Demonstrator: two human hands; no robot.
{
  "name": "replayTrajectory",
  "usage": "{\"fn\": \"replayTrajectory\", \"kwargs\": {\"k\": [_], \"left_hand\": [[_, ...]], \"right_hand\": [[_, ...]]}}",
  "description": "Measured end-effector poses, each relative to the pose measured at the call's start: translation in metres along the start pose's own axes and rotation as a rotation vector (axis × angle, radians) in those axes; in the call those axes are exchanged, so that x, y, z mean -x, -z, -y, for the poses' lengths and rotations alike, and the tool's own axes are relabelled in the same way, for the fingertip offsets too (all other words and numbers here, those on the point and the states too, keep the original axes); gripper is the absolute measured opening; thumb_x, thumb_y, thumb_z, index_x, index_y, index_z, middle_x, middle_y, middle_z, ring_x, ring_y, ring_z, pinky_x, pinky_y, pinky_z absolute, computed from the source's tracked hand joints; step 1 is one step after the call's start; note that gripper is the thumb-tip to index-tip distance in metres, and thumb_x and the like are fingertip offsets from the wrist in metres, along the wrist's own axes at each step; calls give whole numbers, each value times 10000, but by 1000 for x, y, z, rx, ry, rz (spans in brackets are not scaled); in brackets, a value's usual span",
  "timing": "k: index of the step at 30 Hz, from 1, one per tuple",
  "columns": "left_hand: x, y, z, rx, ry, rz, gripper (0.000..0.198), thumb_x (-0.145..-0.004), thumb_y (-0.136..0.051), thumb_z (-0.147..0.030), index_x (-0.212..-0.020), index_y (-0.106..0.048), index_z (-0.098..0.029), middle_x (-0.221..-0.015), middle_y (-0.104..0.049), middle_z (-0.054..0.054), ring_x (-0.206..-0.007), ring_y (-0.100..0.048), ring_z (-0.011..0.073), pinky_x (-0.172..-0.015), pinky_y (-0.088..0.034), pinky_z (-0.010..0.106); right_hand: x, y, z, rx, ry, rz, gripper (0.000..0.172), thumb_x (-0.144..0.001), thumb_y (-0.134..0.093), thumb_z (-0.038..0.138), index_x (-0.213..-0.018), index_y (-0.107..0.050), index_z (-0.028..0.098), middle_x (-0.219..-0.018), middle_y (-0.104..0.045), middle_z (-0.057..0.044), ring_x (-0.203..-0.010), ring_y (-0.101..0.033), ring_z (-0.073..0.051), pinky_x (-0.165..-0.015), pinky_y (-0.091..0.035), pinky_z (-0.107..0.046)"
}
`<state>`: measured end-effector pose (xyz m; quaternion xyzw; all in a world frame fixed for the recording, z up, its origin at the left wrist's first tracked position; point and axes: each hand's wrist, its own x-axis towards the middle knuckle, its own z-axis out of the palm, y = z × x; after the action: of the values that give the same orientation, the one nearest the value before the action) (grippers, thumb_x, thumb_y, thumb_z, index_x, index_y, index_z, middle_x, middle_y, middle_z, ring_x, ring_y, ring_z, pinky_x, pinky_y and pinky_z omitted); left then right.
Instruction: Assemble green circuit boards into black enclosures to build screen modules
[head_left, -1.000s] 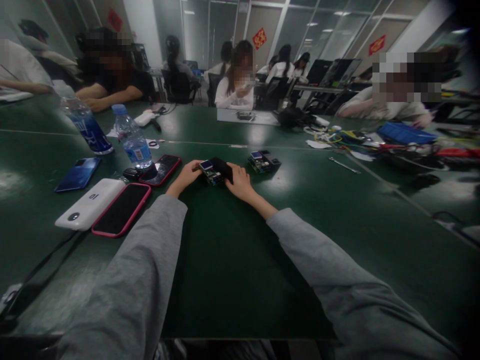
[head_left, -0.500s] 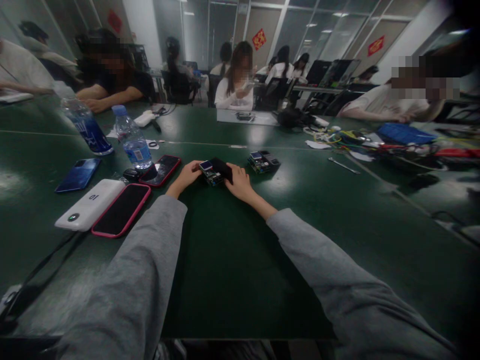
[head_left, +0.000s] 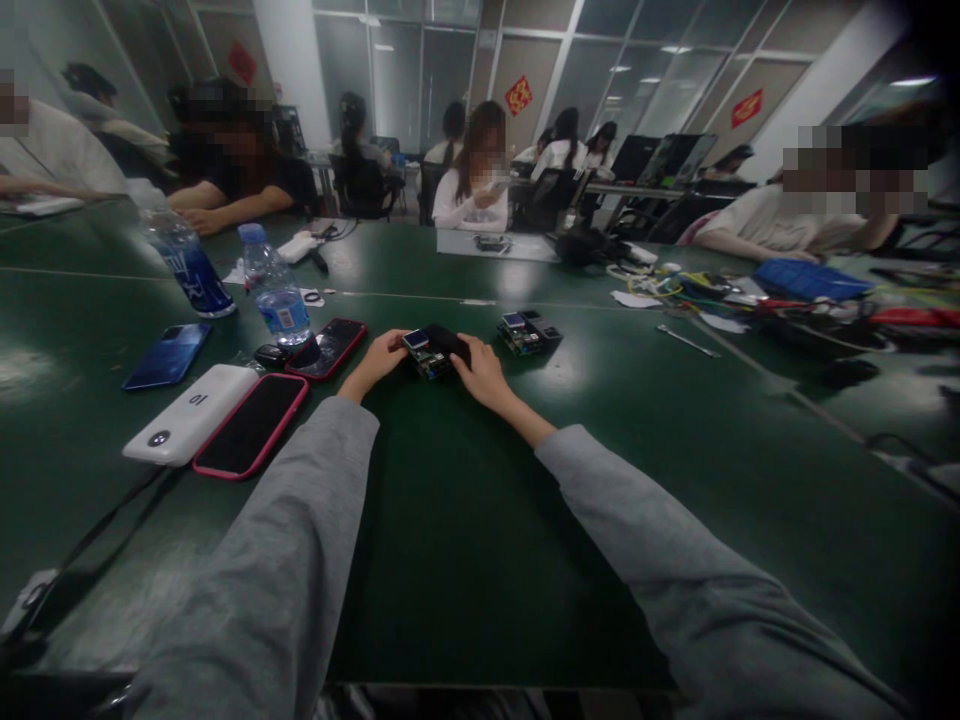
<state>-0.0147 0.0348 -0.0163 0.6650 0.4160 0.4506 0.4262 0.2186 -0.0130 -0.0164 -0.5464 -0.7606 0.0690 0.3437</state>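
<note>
Between my hands on the green table (head_left: pixel 450 540) is a small circuit board device (head_left: pixel 424 358) with a little screen and a black block (head_left: pixel 447 341) along its right side. My left hand (head_left: pixel 381 360) is closed on the device's left edge, its fingertips partly hidden behind it. From the right, my right hand (head_left: pixel 481 370) grips the black side, thumb in front and fingers curled over. Just right of my right hand lies a similar circuit board device (head_left: pixel 519 336), also with a small screen and a dark block; neither hand touches it.
To the left lie a white power bank (head_left: pixel 191 412), a red-cased phone (head_left: pixel 251 428), another phone (head_left: pixel 327 348) and a blue phone (head_left: pixel 166 356). Two bottles (head_left: pixel 279 290) (head_left: pixel 191 265) stand behind. Tangled cables (head_left: pixel 675 283) and a wrench (head_left: pixel 687 341) lie right. Several people sit beyond.
The whole view has shifted slightly down and to the right. My hands stay on the same device, with only a slight shift of the right fingers.
</note>
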Motion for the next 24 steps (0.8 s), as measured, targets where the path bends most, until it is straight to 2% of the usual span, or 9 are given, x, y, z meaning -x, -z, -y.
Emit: {"fn": "replayTrajectory", "kwargs": {"k": [3,6,10,19,24], "left_hand": [[0,1,1,3,-6,4,371,-779,-623,-123,-1149,-616,-115,-1178,-670,128,-1119,-613,235,-1050,-411,457],[-1,2,4,3,-7,7,370,-777,-623,-115,-1146,-620,-128,-1174,-675,119,-1120,-613,236,-1051,-408,462],[-5,3,12,-3,-35,14,365,-778,-633,-142,-1143,-625,-151,-1171,-678,103,-1111,-618,222,-1044,-416,443],[-8,4,20,19,-60,11,372,-767,-642,-148,-1138,-628,-145,-1168,-678,106,-1097,-624,214,-1042,-414,440],[-9,6,25,-10,-73,12,384,-783,-643,-174,-1164,-620,-137,-1164,-676,111,-1096,-624,215,-1035,-425,429]], "right_hand": [[-3,-1,-5,-168,-52,-72,484,-938,-435,471,-1312,-496,169,-1211,-592,-137,-1113,-546,-272,-964,-435,-454],[-5,-1,-12,-337,-170,-136,495,-915,-441,535,-1243,-550,181,-1135,-635,-108,-1046,-588,-247,-946,-451,-422],[-7,-2,-19,-453,-288,-201,498,-884,-452,578,-1167,-596,195,-1083,-659,-82,-1000,-612,-230,-945,-449,-405],[-7,-4,-25,-417,-308,-233,507,-885,-412,592,-1106,-610,181,-1058,-660,-95,-982,-604,-235,-915,-456,-396],[-9,-2,-22,-336,-288,-254,491,-889,-399,588,-1007,-629,171,-1043,-637,-125,-1039,-550,-265,-996,-390,-457]]}}
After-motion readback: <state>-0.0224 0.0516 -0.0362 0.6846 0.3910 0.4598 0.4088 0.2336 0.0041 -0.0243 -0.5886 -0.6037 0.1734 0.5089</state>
